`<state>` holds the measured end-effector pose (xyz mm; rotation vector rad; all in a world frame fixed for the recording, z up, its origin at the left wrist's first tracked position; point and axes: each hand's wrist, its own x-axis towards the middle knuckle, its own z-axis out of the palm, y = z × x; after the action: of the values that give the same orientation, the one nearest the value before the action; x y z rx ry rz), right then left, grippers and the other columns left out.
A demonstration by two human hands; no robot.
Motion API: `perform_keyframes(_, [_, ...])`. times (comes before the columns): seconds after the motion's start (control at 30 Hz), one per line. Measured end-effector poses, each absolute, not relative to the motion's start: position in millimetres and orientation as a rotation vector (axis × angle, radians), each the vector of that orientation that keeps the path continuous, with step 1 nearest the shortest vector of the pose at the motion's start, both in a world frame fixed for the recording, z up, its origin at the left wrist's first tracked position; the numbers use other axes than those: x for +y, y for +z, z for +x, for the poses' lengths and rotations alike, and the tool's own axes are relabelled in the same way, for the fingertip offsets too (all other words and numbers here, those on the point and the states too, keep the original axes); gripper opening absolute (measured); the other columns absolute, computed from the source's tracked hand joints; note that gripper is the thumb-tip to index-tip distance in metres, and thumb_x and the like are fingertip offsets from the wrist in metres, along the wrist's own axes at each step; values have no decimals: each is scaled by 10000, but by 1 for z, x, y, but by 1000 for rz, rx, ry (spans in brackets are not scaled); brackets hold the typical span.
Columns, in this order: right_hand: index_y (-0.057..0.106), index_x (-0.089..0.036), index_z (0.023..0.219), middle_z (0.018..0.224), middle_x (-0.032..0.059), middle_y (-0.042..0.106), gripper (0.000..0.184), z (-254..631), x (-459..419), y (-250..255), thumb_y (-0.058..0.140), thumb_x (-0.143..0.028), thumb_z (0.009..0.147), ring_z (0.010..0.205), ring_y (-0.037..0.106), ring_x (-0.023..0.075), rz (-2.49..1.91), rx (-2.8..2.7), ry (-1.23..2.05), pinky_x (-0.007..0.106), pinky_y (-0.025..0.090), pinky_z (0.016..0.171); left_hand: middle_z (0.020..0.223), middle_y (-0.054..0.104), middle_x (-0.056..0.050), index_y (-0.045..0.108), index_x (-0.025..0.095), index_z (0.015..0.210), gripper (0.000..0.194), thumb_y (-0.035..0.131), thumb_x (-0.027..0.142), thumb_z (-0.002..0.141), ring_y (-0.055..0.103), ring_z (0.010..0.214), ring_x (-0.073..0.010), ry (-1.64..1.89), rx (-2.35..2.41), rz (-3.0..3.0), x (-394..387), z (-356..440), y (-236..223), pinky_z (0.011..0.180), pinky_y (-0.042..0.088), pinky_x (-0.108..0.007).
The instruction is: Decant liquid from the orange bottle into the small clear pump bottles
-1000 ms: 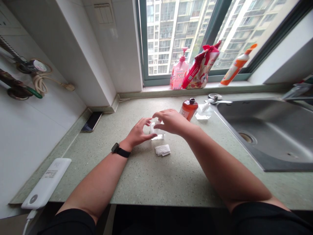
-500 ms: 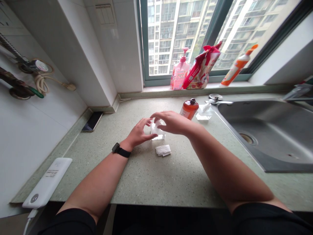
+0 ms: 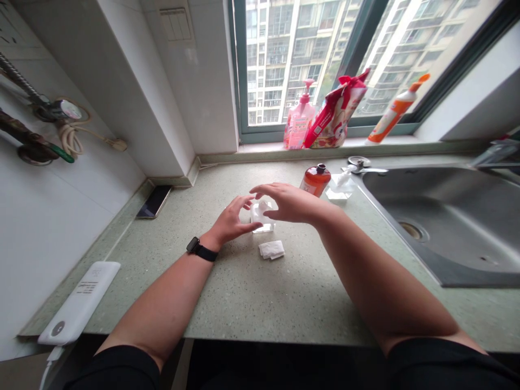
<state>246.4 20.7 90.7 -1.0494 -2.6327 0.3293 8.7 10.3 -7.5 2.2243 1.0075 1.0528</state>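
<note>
A small clear, whitish container (image 3: 263, 223) stands on the counter between my two hands; its upper part is partly hidden by my fingers. At its left, my left hand (image 3: 238, 219) has thumb and fingers apart, the thumb reaching past the container's front. My right hand (image 3: 284, 203) arches over its upper right side, thumb and fingers spread. Whether any fingertip touches the container I cannot tell. In front of it lies a folded white tissue (image 3: 272, 249). Behind my right hand stands an amber bottle (image 3: 315, 180) with an open neck and no pump fitted.
A white pump head on packaging (image 3: 339, 186) lies beside the sink (image 3: 442, 216). On the sill stand a pink pump bottle (image 3: 299, 122), a red pouch (image 3: 337, 116) and an orange bottle (image 3: 393, 115). A phone (image 3: 154, 202) and a power bank (image 3: 81, 303) lie left.
</note>
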Motion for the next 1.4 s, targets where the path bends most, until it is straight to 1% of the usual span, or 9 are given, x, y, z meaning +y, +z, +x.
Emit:
perform_keyframes(0.13, [657,-244,1399,1285,66,801,510,246,20,93,683,-125,904,1202,729,260,-1072,-2653,370,376,526,1016,1332,676,-114,578,275,1472,783,856,656,846,707,1121,-288,1047,1037,2210,9,9,-7,1008,606,-513])
perform_keyframes(0.37, [721,-216,1283,1154,95,817,347,239,23,90,754,-318,954,1091,753,282,-1222,-2673,186,394,511,961,1297,689,-106,563,274,1483,777,873,608,855,714,1115,-277,1060,1024,2227,8,9,-6,1043,587,-509])
perform_keyframes(0.53, [674,-220,1392,1318,129,770,516,243,22,91,807,-369,917,1243,707,326,-1182,-2631,201,441,519,1043,1310,682,-111,563,268,1489,778,862,617,862,704,1134,-278,1054,1015,2233,9,9,-7,1039,589,-505])
perform_keyframes(0.63, [624,-250,1460,1437,108,729,594,247,20,93,792,-245,891,1340,668,304,-1045,-2625,312,428,508,1111,1368,667,-119,558,271,1495,795,846,653,860,700,1133,-277,1048,1002,2225,10,8,-8,1022,598,-502])
perform_keyframes(0.73, [633,-254,1441,1384,85,761,594,249,19,95,708,-102,872,1287,700,276,-1013,-2649,367,398,526,1075,1374,667,-116,560,271,1488,797,836,674,858,702,1115,-275,1049,1011,2227,11,8,-9,995,610,-491])
perform_keyframes(0.8, [659,-250,1402,1312,77,789,542,248,19,96,685,-92,885,1222,728,269,-1046,-2663,370,384,539,1023,1346,675,-113,573,265,1465,783,831,684,857,706,1103,-275,1049,1028,2233,11,9,-9,977,617,-485])
perform_keyframes(1.0, [714,-214,1308,1231,110,796,354,241,23,90,731,-266,958,1134,743,297,-1141,-2677,241,401,531,966,1304,683,-108,567,261,1465,783,848,660,854,713,1104,-273,1054,1027,2241,10,9,-8,1002,607,-491])
perform_keyframes(1.2, [707,-214,1321,1240,128,781,412,242,25,88,769,-345,936,1140,730,309,-1164,-2666,199,407,530,953,1314,684,-108,555,271,1489,790,856,637,857,710,1115,-274,1052,1011,2234,10,8,-7,1024,596,-500])
perform_keyframes(1.4, [676,-266,1379,1304,67,788,519,247,21,92,700,-118,882,1203,726,254,-998,-2667,366,371,529,1011,1316,679,-114,603,254,1417,747,842,676,849,706,1102,-280,1042,1024,2225,10,9,-7,997,608,-497])
